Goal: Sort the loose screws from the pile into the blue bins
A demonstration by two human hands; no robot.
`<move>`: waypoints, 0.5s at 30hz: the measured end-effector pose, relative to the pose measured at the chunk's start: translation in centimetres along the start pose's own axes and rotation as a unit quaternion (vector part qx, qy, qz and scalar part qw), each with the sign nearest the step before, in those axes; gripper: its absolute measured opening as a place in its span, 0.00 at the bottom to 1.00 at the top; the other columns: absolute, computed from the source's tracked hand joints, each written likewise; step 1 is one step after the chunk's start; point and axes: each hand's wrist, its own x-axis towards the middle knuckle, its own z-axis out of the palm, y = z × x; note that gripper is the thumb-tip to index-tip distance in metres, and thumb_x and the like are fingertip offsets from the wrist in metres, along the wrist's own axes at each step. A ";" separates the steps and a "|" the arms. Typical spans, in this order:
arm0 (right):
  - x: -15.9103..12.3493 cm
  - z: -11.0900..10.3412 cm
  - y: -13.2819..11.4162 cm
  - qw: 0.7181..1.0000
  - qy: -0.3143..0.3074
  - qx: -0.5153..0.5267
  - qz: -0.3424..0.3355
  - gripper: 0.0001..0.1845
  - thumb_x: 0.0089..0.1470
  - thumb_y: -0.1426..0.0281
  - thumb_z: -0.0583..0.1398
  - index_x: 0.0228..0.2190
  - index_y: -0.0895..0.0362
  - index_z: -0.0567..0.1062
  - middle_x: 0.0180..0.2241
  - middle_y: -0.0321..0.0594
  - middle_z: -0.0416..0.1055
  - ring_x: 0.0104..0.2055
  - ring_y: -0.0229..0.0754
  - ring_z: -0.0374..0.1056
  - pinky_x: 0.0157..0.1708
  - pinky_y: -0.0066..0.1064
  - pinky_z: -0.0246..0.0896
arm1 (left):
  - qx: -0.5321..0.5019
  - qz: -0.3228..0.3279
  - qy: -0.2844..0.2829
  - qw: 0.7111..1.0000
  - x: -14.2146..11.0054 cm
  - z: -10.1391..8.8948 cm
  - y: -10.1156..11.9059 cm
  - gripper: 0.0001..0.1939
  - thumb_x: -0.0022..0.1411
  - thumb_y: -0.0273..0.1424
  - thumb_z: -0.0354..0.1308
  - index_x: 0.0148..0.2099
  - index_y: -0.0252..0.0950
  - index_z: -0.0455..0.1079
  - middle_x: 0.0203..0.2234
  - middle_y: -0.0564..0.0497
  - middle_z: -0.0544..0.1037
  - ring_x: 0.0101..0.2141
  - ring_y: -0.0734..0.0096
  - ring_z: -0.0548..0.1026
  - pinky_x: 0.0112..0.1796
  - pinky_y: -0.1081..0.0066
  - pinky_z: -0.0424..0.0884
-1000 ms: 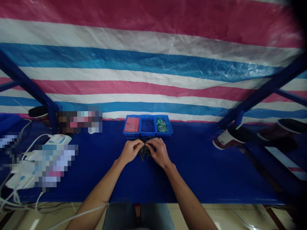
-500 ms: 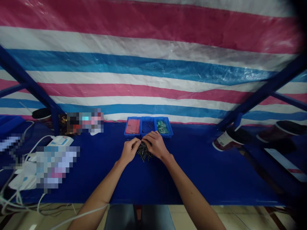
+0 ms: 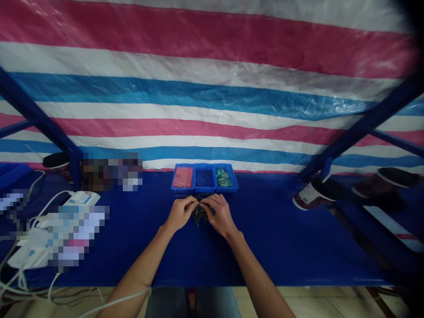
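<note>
My left hand is closed in a pinch, with thumb and fingertips over a loose pile of thin dark rods on the blue table. Opposite it, my right hand pinches too, its fingertips almost meeting the left ones. Whatever sits between the fingers is too small to make out. Just beyond the pile stand blue bins side by side: the left bin contains flat pink-red pieces, the middle bin a few thin dark rods, and the right bin small green and white pieces.
A white power strip with cables lies at left, beside blurred-out items. Dark lidded cups and a pale flat object are at right. A blue frame and striped sheet bound the back. One cable crosses my left forearm.
My right hand moved up toward the middle bin, then came back down to meet my left hand over the pile. My left hand stayed about in place, pinched. The view shifted slightly.
</note>
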 end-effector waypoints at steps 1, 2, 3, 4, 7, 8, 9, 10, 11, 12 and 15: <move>-0.3 0.2 0.0 1.000 0.006 0.009 0.010 0.06 0.65 0.71 0.58 0.39 0.53 0.76 0.36 0.39 0.76 0.38 0.44 0.68 0.40 0.38 0.55 | 0.001 0.001 -0.003 1.000 0.0 0.0 0.0 0.15 0.69 0.36 0.53 0.35 0.33 0.73 0.19 0.57 0.64 0.21 0.77 0.60 0.26 0.75 0.55; -0.6 0.3 -0.1 1.000 0.013 0.016 0.019 0.06 0.64 0.72 0.58 0.40 0.53 0.76 0.36 0.39 0.76 0.38 0.44 0.68 0.40 0.38 0.56 | 0.001 0.002 -0.005 1.000 0.0 0.1 0.0 0.14 0.69 0.37 0.53 0.35 0.33 0.73 0.18 0.57 0.64 0.20 0.77 0.60 0.26 0.75 0.55; -0.8 0.5 -0.1 0.999 0.021 0.023 0.028 0.07 0.64 0.72 0.58 0.40 0.52 0.76 0.36 0.39 0.76 0.38 0.44 0.69 0.40 0.38 0.56 | 0.002 0.004 -0.007 1.000 -0.1 0.1 0.0 0.14 0.69 0.37 0.53 0.35 0.33 0.73 0.18 0.57 0.63 0.20 0.77 0.60 0.26 0.75 0.55; -1.0 0.6 0.0 0.999 0.028 0.029 0.035 0.07 0.64 0.72 0.58 0.40 0.52 0.77 0.36 0.39 0.76 0.38 0.44 0.69 0.41 0.38 0.56 | 0.002 0.006 -0.009 1.000 -0.1 0.1 0.0 0.14 0.69 0.37 0.53 0.35 0.33 0.73 0.18 0.57 0.64 0.20 0.77 0.60 0.26 0.75 0.55; -1.2 0.8 0.1 0.997 0.038 0.038 0.050 0.06 0.64 0.71 0.58 0.39 0.52 0.77 0.36 0.40 0.76 0.39 0.44 0.69 0.41 0.39 0.56 | 0.003 0.011 -0.014 1.000 -0.1 0.0 0.2 0.14 0.69 0.37 0.53 0.36 0.33 0.74 0.19 0.57 0.66 0.21 0.77 0.62 0.26 0.76 0.56; -1.3 0.8 0.2 0.997 0.039 0.037 0.054 0.06 0.64 0.70 0.58 0.39 0.52 0.77 0.36 0.40 0.76 0.39 0.45 0.69 0.41 0.39 0.56 | 0.004 0.013 -0.015 1.000 -0.1 0.0 0.3 0.14 0.69 0.37 0.53 0.36 0.33 0.74 0.19 0.56 0.66 0.21 0.77 0.62 0.26 0.76 0.57; -1.4 0.8 0.2 0.997 0.039 0.035 0.058 0.06 0.64 0.69 0.58 0.38 0.52 0.77 0.36 0.40 0.76 0.39 0.45 0.68 0.42 0.39 0.56 | 0.006 0.014 -0.016 1.000 -0.2 0.0 0.4 0.14 0.69 0.37 0.53 0.36 0.33 0.74 0.19 0.56 0.67 0.21 0.76 0.62 0.27 0.76 0.57; -1.4 0.8 0.2 0.997 0.040 0.033 0.060 0.06 0.64 0.69 0.59 0.38 0.52 0.78 0.36 0.40 0.76 0.39 0.45 0.68 0.42 0.40 0.56 | 0.007 0.014 -0.016 1.000 -0.2 0.1 0.5 0.15 0.69 0.37 0.53 0.36 0.33 0.74 0.19 0.56 0.67 0.21 0.76 0.62 0.27 0.75 0.57; -1.5 0.7 0.3 0.997 0.041 0.032 0.063 0.06 0.64 0.69 0.59 0.38 0.52 0.78 0.36 0.40 0.76 0.39 0.45 0.68 0.42 0.40 0.56 | 0.008 0.014 -0.016 1.000 -0.2 0.1 0.6 0.15 0.69 0.37 0.53 0.36 0.33 0.74 0.19 0.56 0.67 0.21 0.77 0.62 0.27 0.75 0.57; -1.5 0.7 0.3 0.996 0.042 0.033 0.066 0.06 0.64 0.69 0.59 0.38 0.52 0.78 0.36 0.40 0.76 0.39 0.45 0.68 0.42 0.40 0.56 | 0.008 0.013 -0.015 1.000 -0.2 0.2 0.7 0.15 0.69 0.37 0.53 0.36 0.33 0.74 0.19 0.56 0.67 0.21 0.77 0.62 0.26 0.75 0.57; -1.6 0.6 0.3 0.996 0.044 0.037 0.071 0.06 0.64 0.69 0.59 0.40 0.52 0.77 0.38 0.40 0.76 0.40 0.45 0.68 0.42 0.40 0.56 | 0.006 0.009 -0.011 1.000 -0.4 0.4 0.8 0.15 0.70 0.37 0.52 0.35 0.33 0.74 0.19 0.56 0.67 0.21 0.77 0.62 0.26 0.75 0.56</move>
